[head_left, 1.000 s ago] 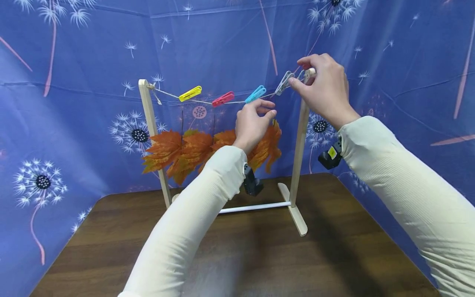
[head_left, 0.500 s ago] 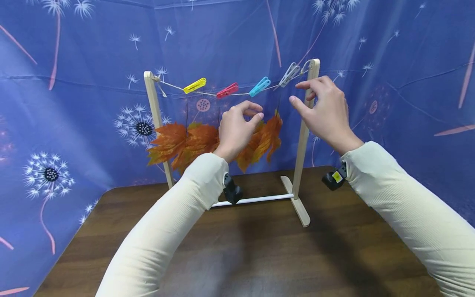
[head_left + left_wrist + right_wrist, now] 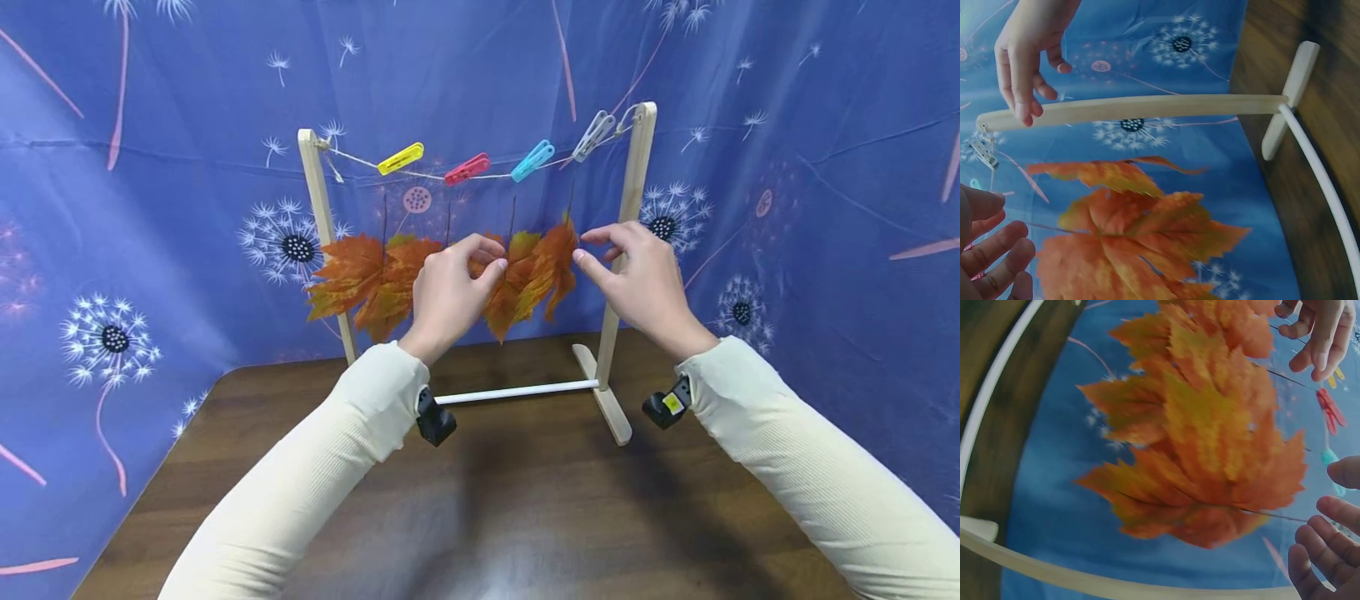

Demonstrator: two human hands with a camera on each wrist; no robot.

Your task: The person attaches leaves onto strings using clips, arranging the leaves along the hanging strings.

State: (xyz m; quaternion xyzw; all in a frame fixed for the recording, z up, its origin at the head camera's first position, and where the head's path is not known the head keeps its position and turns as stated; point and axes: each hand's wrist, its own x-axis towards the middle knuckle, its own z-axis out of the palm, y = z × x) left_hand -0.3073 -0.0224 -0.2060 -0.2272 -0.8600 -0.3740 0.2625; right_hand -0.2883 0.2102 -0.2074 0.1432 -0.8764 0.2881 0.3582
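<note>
Four clothespins would be too exact a tally, so several pins sit along a string (image 3: 352,157): yellow (image 3: 401,158), red (image 3: 467,168), blue (image 3: 533,160) and grey (image 3: 594,136). Orange maple leaves (image 3: 348,279) hang below them by thin dark stems; where stems meet pins is too small to tell. My left hand (image 3: 453,292) hovers before the middle leaves, fingers loosely bent, holding nothing. Beside the rightmost leaf (image 3: 553,265) is my right hand (image 3: 641,279), thumb and fingers apart. In the right wrist view, a gap shows between its fingers and that leaf's blade (image 3: 1210,494).
The string is tied between two wooden posts, left (image 3: 318,192) and right (image 3: 636,175). A white rod (image 3: 517,392) joins them low down, above the brown table (image 3: 465,500). A blue dandelion-print cloth (image 3: 465,67) hangs behind.
My right hand has left the grey clothespin and come down beside the rightmost leaf. The left hand has moved down and left, away from the blue clothespin.
</note>
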